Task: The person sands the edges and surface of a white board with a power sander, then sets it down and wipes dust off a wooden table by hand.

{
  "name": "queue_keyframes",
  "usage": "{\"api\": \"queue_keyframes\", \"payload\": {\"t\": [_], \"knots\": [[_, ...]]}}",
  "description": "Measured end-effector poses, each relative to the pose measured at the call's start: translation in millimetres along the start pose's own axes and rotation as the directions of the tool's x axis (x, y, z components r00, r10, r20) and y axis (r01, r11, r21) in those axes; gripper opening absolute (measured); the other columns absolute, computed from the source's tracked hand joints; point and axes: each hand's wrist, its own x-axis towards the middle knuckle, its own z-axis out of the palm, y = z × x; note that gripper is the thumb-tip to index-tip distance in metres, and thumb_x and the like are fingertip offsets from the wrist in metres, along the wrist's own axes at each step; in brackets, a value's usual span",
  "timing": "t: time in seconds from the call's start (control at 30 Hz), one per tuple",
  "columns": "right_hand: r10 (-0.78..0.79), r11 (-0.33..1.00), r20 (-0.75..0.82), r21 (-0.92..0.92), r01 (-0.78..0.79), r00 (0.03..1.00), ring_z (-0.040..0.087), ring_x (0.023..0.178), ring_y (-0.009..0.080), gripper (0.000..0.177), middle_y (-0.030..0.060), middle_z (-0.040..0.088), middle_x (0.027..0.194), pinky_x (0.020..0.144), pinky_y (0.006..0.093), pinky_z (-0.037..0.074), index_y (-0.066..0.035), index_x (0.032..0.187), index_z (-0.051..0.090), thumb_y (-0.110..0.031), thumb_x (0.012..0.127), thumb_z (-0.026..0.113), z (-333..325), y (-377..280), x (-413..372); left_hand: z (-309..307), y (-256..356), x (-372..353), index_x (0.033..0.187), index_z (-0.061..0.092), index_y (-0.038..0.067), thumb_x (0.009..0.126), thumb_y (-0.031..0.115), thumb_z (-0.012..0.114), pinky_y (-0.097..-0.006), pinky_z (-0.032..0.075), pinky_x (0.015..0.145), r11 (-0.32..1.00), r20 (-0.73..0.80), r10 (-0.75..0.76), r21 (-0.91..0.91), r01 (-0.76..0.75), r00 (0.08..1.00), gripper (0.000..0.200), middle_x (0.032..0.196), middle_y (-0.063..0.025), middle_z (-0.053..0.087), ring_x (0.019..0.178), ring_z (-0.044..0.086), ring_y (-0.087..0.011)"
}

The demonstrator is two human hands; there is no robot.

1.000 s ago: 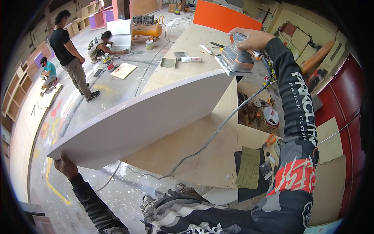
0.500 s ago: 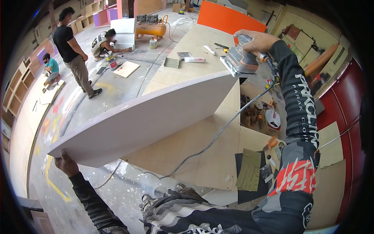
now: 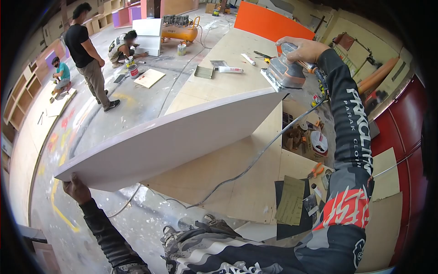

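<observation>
A long pale grey-white board [image 3: 178, 141] with a curved upper edge stands tilted on the plywood table. My left hand [image 3: 77, 188] grips its near left corner, thumb on the face and the other fingers partly hidden behind. At the far right end, my right hand [image 3: 303, 49] is wrapped over the top of an electric sander [image 3: 286, 73]. The sander's flat pad meets the board's upper edge near its right tip. A grey power cord [image 3: 248, 166] runs from the sander down across the plywood [image 3: 255, 180].
An orange panel [image 3: 273, 25] stands at the table's far end, with a white tube [image 3: 231, 70] nearer. Sandpaper [image 3: 290, 201] and orange-handled pliers [image 3: 315, 170] lie at right. One person stands [image 3: 86, 55]; two others crouch on the left. A yellow compressor [image 3: 180, 32] sits behind.
The sander has shifted slightly right and down at the board's right tip. My left hand still holds the left corner, and the view has moved a little.
</observation>
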Motion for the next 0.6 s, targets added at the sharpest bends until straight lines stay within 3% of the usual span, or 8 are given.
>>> {"api": "queue_keyframes", "payload": {"t": [0.1,0.2,0.27,0.43,0.5,0.6], "knots": [[-0.058,0.998,-0.037,0.012,0.059,0.998,0.058,0.113,0.0327,0.065,0.0189,0.059,0.128,0.095,0.0363,0.044,-0.026,0.135,0.054,-0.031,0.072,0.067,3.3,-10.3,-0.2,1.5,0.1,1.9,0.110,0.057,-0.007,0.094,0.035,0.065,-0.0299,0.050,0.077,0.999,0.024,-0.010,0.032,0.009,1.000,0.045,0.099,-0.0087,0.065,0.086,0.060,-0.0153],[0.009,1.000,-0.040,0.015,-0.009,0.999,0.059,0.111,0.0334,0.065,0.0202,0.059,0.127,0.094,0.0355,0.045,-0.025,0.135,0.054,-0.031,0.071,0.067,-1.7,-38.1,-12.1,8.8,6.1,5.7,0.110,0.057,-0.007,0.093,0.032,0.066,-0.0296,0.050,0.077,1.000,0.015,-0.018,0.013,0.018,1.000,0.043,0.099,-0.0087,0.065,0.087,0.060,-0.0151],[-0.025,0.999,-0.034,0.021,0.026,0.999,0.059,0.111,0.0338,0.066,0.0210,0.060,0.126,0.094,0.0354,0.046,-0.024,0.135,0.054,-0.032,0.071,0.067,0.1,-31.5,-6.7,8.5,-0.3,5.9,0.110,0.057,-0.006,0.094,0.038,0.063,-0.0306,0.050,0.076,1.000,0.017,-0.007,-0.002,0.007,1.000,0.047,0.100,-0.0080,0.064,0.087,0.060,-0.0160],[-0.050,0.998,-0.036,0.030,0.051,0.998,0.059,0.111,0.0339,0.069,0.0221,0.060,0.125,0.094,0.0353,0.046,-0.023,0.136,0.053,-0.032,0.069,0.067,3.4,-1.0,0.9,6.8,4.4,1.7,0.107,0.058,-0.006,0.093,0.033,0.065,-0.0298,0.050,0.075,1.000,0.014,-0.028,-0.005,0.028,1.000,0.042,0.098,-0.0079,0.065,0.086,0.060,-0.0151],[0.032,0.997,-0.030,0.072,-0.030,0.999,0.061,0.097,0.0278,0.069,0.0144,0.062,0.113,0.085,0.0341,0.047,-0.024,0.135,0.051,-0.028,0.068,0.067,5.1,4.3,1.4,6.0,2.9,2.5,0.104,0.058,-0.005,0.092,0.032,0.068,-0.0292,0.049,0.075,1.000,0.027,-0.027,-0.008,0.027,0.999,0.040,0.097,-0.0077,0.065,0.085,0.060,-0.0142],[0.016,0.996,-0.035,0.083,-0.013,0.999,0.061,0.097,0.0277,0.068,0.0149,0.062,0.113,0.085,0.0348,0.047,-0.024,0.135,0.051,-0.028,0.069,0.066,3.7,0.5,2.2,14.4,8.5,6.5,0.103,0.059,-0.006,0.091,0.032,0.068,-0.0290,0.049,0.073,1.000,0.018,-0.029,0.004,0.029,0.999,0.040,0.096,-0.0080,0.066,0.083,0.060,-0.0139]]}}
